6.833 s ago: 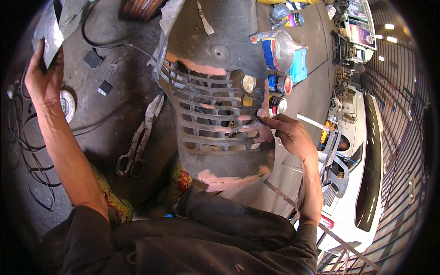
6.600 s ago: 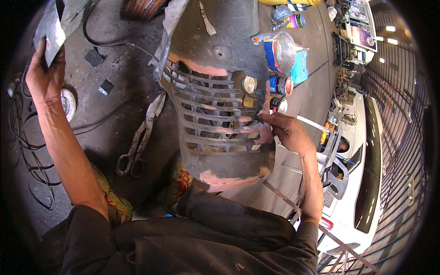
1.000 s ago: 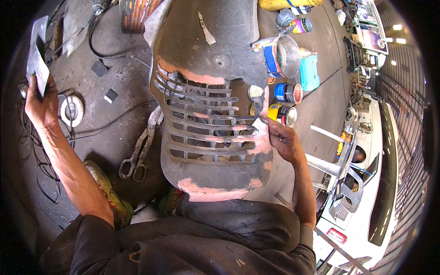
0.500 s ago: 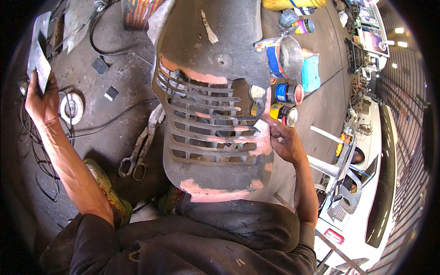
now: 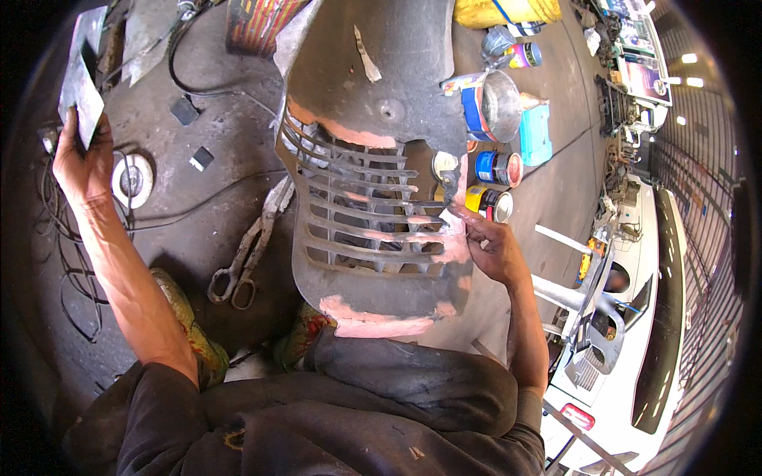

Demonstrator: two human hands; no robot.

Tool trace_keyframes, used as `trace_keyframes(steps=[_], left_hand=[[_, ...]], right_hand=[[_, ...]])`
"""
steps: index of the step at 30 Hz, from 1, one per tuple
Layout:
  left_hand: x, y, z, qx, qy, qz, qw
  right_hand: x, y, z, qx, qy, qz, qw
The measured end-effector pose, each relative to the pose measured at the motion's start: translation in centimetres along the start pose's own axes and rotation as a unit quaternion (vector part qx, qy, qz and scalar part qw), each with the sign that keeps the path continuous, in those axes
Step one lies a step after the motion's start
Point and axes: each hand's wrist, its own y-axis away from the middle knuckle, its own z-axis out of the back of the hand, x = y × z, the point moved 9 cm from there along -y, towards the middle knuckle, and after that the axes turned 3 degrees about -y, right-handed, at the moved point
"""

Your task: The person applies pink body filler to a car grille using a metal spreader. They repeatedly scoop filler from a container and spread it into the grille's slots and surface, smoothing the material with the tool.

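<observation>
Partly cropped grille panel (image 5: 381,287), right hand (image 5: 494,242) at edge; fingertips dark, indistinct

The left hand (image 5: 86,173) and right hand (image 5: 494,244) make two. There is one bent metal sheet (image 5: 82,99) up at the left, one slatted bumper panel (image 5: 381,287), one pair of shears (image 5: 257,232), one large open pail (image 5: 500,103) and one turquoise case (image 5: 536,136). Small cans clearly seen number three: blue can (image 5: 490,168), yellow-and-black can (image 5: 482,200), multicoloured can (image 5: 522,55). Dark square blocks (image 5: 185,111): two. White-ringed disc (image 5: 132,181): one.

Gray stained floor (image 5: 238,143), worn shears (image 5: 255,234), white ring-shaped disc (image 5: 144,180), two small dark blocks (image 5: 185,111), turquoise case (image 5: 536,136)
</observation>
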Motion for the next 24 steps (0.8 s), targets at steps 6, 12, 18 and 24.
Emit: trace_keyframes(steps=[6,12,18,24], left_hand=[[0.6,1.1,-2.6,0.051,0.039,0.015,0.998],[0.5,0.9,-1.9,0.028,0.047,0.013,0.998],[0.9,1.0,-2.1,0.045,0.047,0.015,0.998],[0.8,1.3,-2.0,0.031,0.051,-0.001,0.998]], right_hand=[[1.2,0.0,0.8,-0.031,0.039,-0.001,0.999],[2.9,-0.1,0.7,-0.038,0.08,0.102,0.991],[3.4,-0.5,0.9,-0.019,0.134,0.085,0.987],[4.6,-0.7,1.4,0.02,0.139,0.049,0.989]])
